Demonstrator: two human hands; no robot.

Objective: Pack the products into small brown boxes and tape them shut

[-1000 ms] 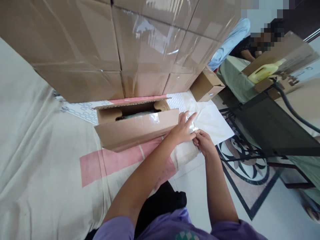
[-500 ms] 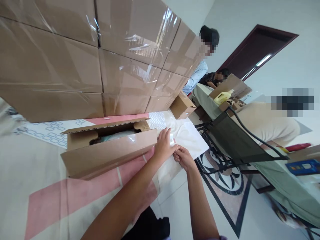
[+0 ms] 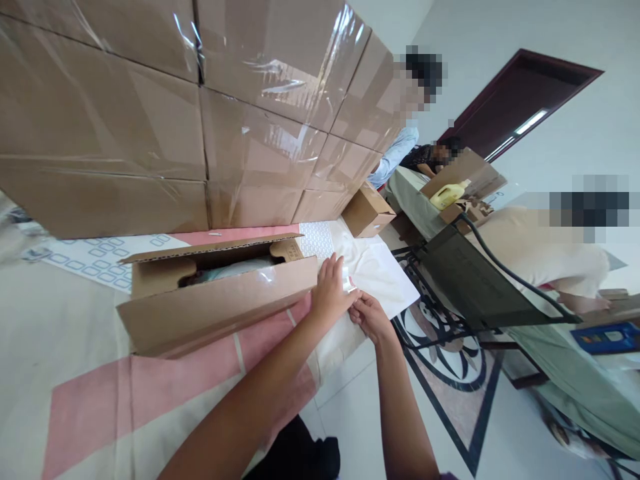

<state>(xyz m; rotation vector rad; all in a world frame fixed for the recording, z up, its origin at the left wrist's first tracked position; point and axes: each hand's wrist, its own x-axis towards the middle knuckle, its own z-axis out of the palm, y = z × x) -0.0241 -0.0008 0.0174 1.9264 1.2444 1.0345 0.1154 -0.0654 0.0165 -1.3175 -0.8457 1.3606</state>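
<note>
Little was changed over the last half second: the open cardboard box was left lying on the pink-and-cream cloth, just near of the stack of wrapped cartons, and both hands were kept at its right end, so the work there was judged hardly advanced. The left hand was rested against the box's right corner with its fingers loosely curled. A small tape strip, clear as far as could be told, was pinched between its fingertips and those of the right hand, which was closed narrowly on it.
</note>
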